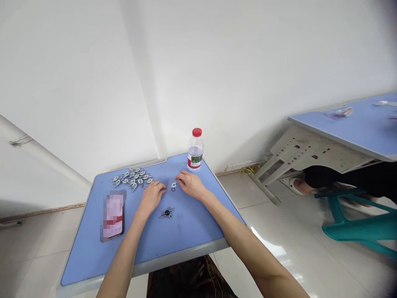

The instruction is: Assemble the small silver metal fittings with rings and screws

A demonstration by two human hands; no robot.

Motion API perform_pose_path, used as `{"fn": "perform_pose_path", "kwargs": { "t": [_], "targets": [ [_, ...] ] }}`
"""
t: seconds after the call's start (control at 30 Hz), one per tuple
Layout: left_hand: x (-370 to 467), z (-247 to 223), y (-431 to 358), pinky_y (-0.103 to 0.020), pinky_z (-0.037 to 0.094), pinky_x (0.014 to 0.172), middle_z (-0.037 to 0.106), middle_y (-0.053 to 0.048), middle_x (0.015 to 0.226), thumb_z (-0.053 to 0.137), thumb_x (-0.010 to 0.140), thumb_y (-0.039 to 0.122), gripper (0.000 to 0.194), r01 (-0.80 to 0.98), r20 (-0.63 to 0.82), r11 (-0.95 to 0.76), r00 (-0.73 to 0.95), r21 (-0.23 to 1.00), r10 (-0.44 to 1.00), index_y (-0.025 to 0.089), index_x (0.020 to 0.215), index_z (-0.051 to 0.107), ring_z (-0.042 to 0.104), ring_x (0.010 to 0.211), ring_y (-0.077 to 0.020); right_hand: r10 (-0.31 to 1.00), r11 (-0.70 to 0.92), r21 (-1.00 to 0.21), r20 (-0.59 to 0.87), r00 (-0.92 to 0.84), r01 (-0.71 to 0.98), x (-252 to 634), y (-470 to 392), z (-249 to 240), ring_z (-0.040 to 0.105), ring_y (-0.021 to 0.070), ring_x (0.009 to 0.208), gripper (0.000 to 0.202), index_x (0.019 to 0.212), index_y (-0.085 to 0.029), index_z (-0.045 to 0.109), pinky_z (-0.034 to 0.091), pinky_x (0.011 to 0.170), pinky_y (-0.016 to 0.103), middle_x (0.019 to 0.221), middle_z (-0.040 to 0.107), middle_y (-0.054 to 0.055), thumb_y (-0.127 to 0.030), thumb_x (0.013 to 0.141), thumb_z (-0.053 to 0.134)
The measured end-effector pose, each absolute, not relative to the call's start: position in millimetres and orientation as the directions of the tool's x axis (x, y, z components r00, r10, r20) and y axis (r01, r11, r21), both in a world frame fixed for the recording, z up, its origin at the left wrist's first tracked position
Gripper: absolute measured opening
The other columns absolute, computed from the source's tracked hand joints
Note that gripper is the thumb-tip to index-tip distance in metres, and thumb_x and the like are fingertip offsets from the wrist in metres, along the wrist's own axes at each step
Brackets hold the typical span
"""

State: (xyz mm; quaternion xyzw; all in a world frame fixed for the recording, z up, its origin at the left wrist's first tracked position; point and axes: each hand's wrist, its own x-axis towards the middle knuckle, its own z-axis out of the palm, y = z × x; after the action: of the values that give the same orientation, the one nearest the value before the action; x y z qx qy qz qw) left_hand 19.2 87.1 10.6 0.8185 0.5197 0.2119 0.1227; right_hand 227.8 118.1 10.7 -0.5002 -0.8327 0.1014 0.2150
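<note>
My left hand (151, 196) is closed, its fingertips pressed together over the blue table; a bit of something small shows at them, too small to name. Across from it, my right hand (191, 184) has thumb and fingers drawn together in a pinch, and what they hold, if anything, is hidden. Between the hands lie a small flat metal plate with a hole (174, 185) and a dark ring (173, 189). Nearer to me is a metal part with a round black piece (167, 213) on it. Beyond my left hand several similar small metal parts (134, 179) lie in a loose pile.
A phone (114, 219) lies at the left of the blue table (89, 252). A red-capped water bottle (194, 153) stands at the far right corner by the wall. To the right are another blue table (366, 128), a green stool (356, 227) and a seated person's leg.
</note>
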Motion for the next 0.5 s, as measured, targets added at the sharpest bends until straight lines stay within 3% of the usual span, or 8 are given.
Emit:
{"fn": "perform_pose_path", "kwargs": {
  "t": [0.5],
  "targets": [
    [10.5, 0.2, 82.1, -0.030, 0.049, 0.078, 0.069, -0.005, 0.095, 0.048, 0.087, 0.019, 0.023, 0.640, 0.295, -0.363, 0.216, 0.677, 0.931, 0.019, 0.098, 0.067, 0.063, 0.086, -0.0166, 0.860, 0.511, -0.408, 0.248, -0.446, 0.757, 232.0, 117.0, 17.6, 0.055, 0.0118, 0.068, 0.020, 0.094, -0.019, 0.066, 0.036, 0.062, 0.023, 0.093, 0.063, 0.004, -0.009, 0.083, 0.051]
  ]
}}
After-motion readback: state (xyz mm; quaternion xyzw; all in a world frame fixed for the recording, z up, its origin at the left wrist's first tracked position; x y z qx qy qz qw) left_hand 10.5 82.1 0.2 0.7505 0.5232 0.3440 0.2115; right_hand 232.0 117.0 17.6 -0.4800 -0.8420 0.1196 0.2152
